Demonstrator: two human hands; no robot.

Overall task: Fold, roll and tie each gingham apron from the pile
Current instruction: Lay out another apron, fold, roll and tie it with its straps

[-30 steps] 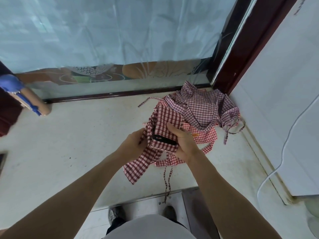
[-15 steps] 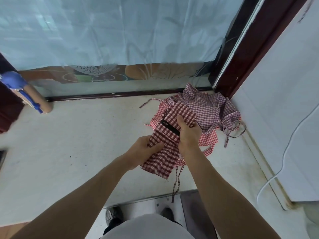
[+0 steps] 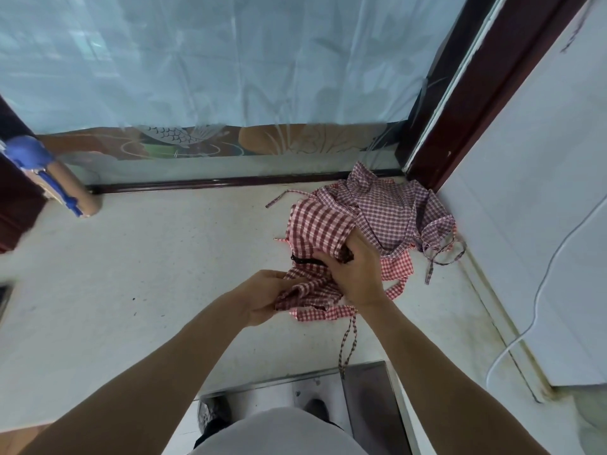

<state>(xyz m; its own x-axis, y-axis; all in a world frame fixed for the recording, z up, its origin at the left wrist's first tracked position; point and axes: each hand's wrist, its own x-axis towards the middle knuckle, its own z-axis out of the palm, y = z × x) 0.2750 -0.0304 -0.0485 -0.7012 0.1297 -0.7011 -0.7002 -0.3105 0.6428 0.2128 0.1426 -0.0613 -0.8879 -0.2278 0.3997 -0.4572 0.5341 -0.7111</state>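
Red gingham apron (image 3: 320,231) bunched, L hand (image 3: 266,295) & R hand (image 3: 356,274) grip holding it, pile (image 3: 394,208) behind

hands (image 3: 315,284) gripping red gingham apron (image 3: 317,234), counter (image 3: 147,274)

Shop-like interior, white counter (image 3: 138,264), fish-decorated glass (image 3: 184,139)

Bare forearms, grey top (image 3: 276,433), dark shoes (image 3: 212,413)
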